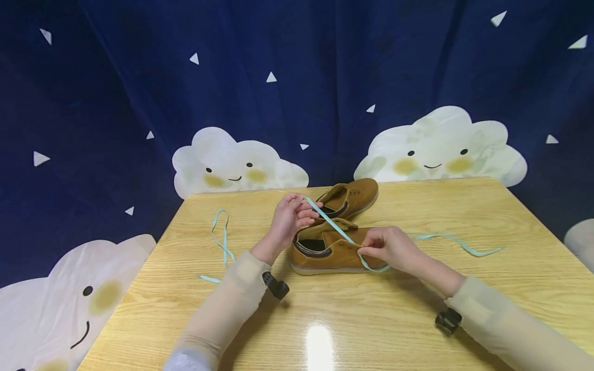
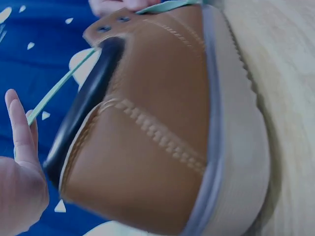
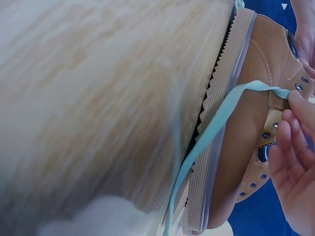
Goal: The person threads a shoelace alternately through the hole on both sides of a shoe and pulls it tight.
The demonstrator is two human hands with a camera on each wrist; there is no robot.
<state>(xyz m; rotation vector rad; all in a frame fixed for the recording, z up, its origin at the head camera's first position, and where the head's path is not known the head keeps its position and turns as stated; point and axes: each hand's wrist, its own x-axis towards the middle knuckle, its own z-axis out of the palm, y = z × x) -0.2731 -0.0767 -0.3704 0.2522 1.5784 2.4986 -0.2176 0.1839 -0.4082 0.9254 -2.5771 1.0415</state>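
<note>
A brown shoe (image 1: 320, 262) lies on the table, toe to the right, a row of metal eyelets showing on its near flap (image 3: 301, 84). My left hand (image 1: 292, 216) is raised over the shoe's opening and pinches a mint-green shoelace (image 1: 330, 222), other fingers spread. From there the lace slants down, taut, to the eyelets. My right hand (image 1: 392, 250) pinches the lace right at the eyelet flap, between thumb and forefinger. Past the right fingers the lace (image 3: 216, 123) drapes loosely over the shoe's side and sole.
A second brown shoe (image 1: 364, 197), unlaced, stands behind the first. Mint-green lace (image 1: 225, 242) lies looped on the wooden table (image 1: 371, 324) at the left, and a lace length (image 1: 468, 248) trails at the right. A dark blue curtain (image 1: 297, 31) with clouds hangs behind.
</note>
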